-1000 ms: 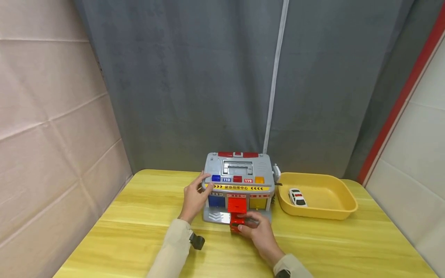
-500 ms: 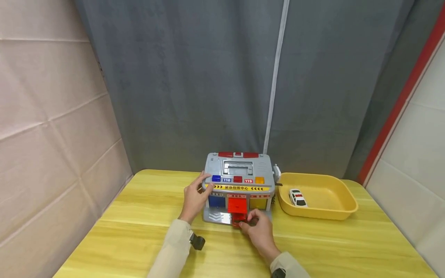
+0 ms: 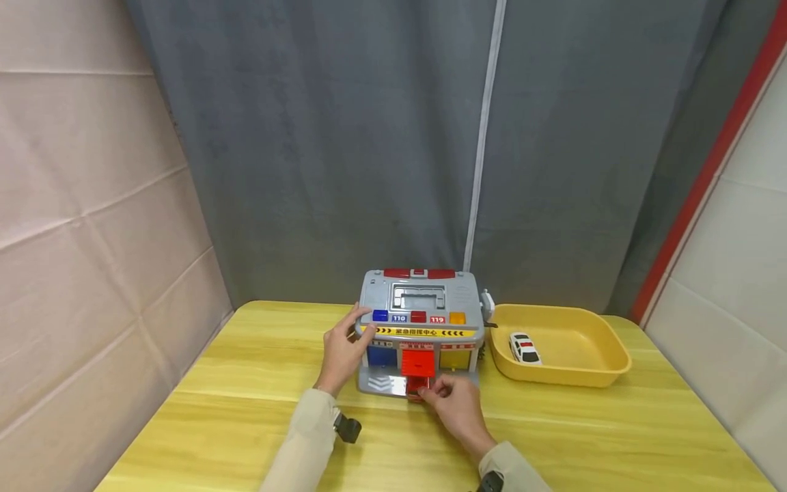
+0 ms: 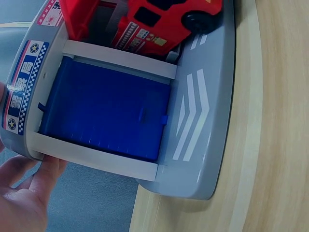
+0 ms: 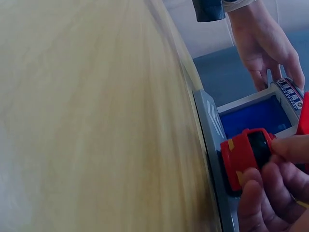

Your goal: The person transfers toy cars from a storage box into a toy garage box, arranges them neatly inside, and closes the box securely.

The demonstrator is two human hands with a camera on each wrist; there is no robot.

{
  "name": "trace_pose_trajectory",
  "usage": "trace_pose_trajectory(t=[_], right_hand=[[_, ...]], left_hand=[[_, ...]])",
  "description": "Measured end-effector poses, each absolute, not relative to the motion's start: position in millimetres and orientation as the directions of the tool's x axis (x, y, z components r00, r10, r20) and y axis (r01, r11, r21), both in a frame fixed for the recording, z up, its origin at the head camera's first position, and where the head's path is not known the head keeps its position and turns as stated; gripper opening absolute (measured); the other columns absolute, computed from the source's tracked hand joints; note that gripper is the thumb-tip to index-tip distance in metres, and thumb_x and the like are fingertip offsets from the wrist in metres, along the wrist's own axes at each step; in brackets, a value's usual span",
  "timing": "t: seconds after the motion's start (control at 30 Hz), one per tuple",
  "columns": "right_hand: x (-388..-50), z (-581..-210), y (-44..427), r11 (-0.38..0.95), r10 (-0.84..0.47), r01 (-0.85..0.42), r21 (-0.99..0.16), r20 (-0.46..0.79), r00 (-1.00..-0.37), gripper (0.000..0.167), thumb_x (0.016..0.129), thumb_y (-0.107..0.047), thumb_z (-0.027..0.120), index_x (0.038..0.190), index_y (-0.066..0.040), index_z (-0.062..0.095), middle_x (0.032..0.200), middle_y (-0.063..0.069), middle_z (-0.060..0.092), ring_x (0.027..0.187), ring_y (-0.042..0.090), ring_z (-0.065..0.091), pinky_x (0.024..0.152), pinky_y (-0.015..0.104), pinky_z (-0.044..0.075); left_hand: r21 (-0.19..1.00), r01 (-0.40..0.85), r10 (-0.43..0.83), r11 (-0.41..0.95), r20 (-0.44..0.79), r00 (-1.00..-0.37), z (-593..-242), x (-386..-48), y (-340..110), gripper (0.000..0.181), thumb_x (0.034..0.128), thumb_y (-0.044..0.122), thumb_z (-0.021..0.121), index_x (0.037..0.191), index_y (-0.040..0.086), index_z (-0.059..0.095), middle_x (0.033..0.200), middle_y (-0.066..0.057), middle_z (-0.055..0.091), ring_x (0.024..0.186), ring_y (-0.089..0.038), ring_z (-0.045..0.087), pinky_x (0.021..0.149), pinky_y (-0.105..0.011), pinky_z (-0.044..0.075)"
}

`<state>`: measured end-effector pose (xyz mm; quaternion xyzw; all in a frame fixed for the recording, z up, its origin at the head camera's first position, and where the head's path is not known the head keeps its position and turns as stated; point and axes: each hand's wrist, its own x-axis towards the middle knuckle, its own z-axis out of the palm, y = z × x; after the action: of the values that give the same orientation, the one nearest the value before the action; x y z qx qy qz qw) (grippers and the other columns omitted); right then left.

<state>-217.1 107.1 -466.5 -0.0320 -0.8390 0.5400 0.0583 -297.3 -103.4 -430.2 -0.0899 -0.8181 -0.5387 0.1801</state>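
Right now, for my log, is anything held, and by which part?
Right hand: red toy vehicle, by its outer end; left hand: toy station, left roof edge.

We held our pale-sleeved left arm [image 3: 302, 441] and right arm [image 3: 515, 469] out ahead, angled inward toward each other. Our left hand [image 3: 341, 352] stretched farther forward, its thumb parted from the fingers, while our right hand [image 3: 460, 408] sat nearer to us, thumb and fingers bent together in a pinch.
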Motion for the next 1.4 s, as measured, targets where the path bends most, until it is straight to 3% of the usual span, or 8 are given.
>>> trace_pose_trajectory(t=[0.2, 0.4, 0.63, 0.83, 1.0, 1.1, 1.2, 1.4], right_hand=[[-213, -466, 110, 0.372, 0.017, -0.034, -0.927, 0.043, -0.999, 0.008, 0.085, -0.009, 0.075, 0.083, -0.002, 0.078, 0.063, 0.006, 0.068, 0.053, 0.011, 0.057, 0.046, 0.02, 0.049], [-207, -466, 112, 0.436, -0.131, -0.146, -0.888, 0.098, -0.987, 0.014, 0.088, -0.01, 0.072, 0.096, -0.002, 0.08, 0.073, 0.008, 0.075, 0.058, 0.009, 0.059, 0.049, 0.017, 0.048], [-203, -468, 112, 0.588, -0.143, -0.247, -0.77, 0.201, -0.969, 0.01, 0.087, -0.014, 0.074, 0.093, -0.011, 0.081, 0.088, -0.001, 0.08, 0.069, -0.001, 0.056, 0.063, 0.015, 0.042], [-202, -468, 112, 0.633, -0.198, -0.308, -0.711, 0.236, -0.951, 0.011, 0.09, -0.014, 0.071, 0.094, -0.011, 0.081, 0.089, -0.002, 0.08, 0.068, -0.005, 0.054, 0.06, 0.013, 0.044], [-198, -464, 110, 0.668, -0.234, -0.348, -0.659, 0.258, -0.938, 0.027, 0.087, -0.016, 0.074, 0.112, -0.007, 0.076, 0.083, -0.003, 0.078, 0.07, 0.001, 0.06, 0.061, 0.019, 0.05], [-196, -461, 110, 0.689, -0.254, -0.353, -0.633, 0.246, -0.935, 0.047, 0.086, -0.019, 0.076, 0.127, 0.001, 0.066, 0.08, -0.005, 0.077, 0.077, 0.006, 0.065, 0.071, 0.027, 0.054], [-195, -459, 110, 0.685, -0.261, -0.324, -0.653, 0.195, -0.945, 0.055, 0.086, -0.021, 0.075, 0.133, 0.004, 0.06, 0.086, -0.003, 0.078, 0.078, 0.008, 0.065, 0.077, 0.032, 0.055], [-196, -461, 110, 0.691, -0.263, -0.313, -0.652, 0.176, -0.949, 0.056, 0.087, -0.021, 0.074, 0.137, -0.001, 0.059, 0.09, -0.003, 0.078, 0.087, 0.014, 0.068, 0.084, 0.041, 0.057]], left_hand=[[0.85, 0.345, -0.046, 0.399, 0.394, -0.918, -432, -298, -103, 0.035, 0.0932, 0.029, 0.071, 0.127, 0.018, 0.068, 0.156, -0.017, 0.044, 0.128, -0.042, 0.06, 0.101, -0.046, 0.057], [0.856, 0.331, -0.052, 0.398, 0.381, -0.923, -433, -299, -103, 0.036, 0.0936, 0.029, 0.07, 0.128, 0.02, 0.067, 0.158, -0.016, 0.043, 0.129, -0.042, 0.058, 0.102, -0.046, 0.056], [0.857, 0.325, -0.052, 0.4, 0.375, -0.925, -433, -297, -103, 0.035, 0.094, 0.03, 0.07, 0.127, 0.019, 0.067, 0.157, -0.015, 0.044, 0.13, -0.043, 0.058, 0.103, -0.048, 0.055], [0.857, 0.327, -0.061, 0.399, 0.381, -0.923, -433, -298, -103, 0.035, 0.0934, 0.03, 0.07, 0.127, 0.02, 0.068, 0.157, -0.014, 0.044, 0.129, -0.042, 0.059, 0.102, -0.047, 0.056], [0.854, 0.332, -0.056, 0.401, 0.385, -0.921, -433, -299, -103, 0.035, 0.0932, 0.03, 0.071, 0.127, 0.02, 0.067, 0.157, -0.014, 0.044, 0.129, -0.043, 0.058, 0.102, -0.047, 0.055], [0.854, 0.327, -0.053, 0.404, 0.379, -0.924, -432, -299, -103, 0.036, 0.0933, 0.03, 0.071, 0.127, 0.02, 0.067, 0.157, -0.014, 0.044, 0.13, -0.043, 0.058, 0.103, -0.047, 0.055], [0.854, 0.327, -0.054, 0.406, 0.38, -0.924, -431, -299, -104, 0.036, 0.0933, 0.031, 0.071, 0.127, 0.02, 0.067, 0.157, -0.014, 0.044, 0.13, -0.042, 0.058, 0.102, -0.047, 0.055], [0.854, 0.332, -0.054, 0.4, 0.383, -0.922, -431, -298, -104, 0.035, 0.0935, 0.03, 0.071, 0.127, 0.02, 0.067, 0.157, -0.015, 0.044, 0.129, -0.042, 0.059, 0.102, -0.047, 0.055]])
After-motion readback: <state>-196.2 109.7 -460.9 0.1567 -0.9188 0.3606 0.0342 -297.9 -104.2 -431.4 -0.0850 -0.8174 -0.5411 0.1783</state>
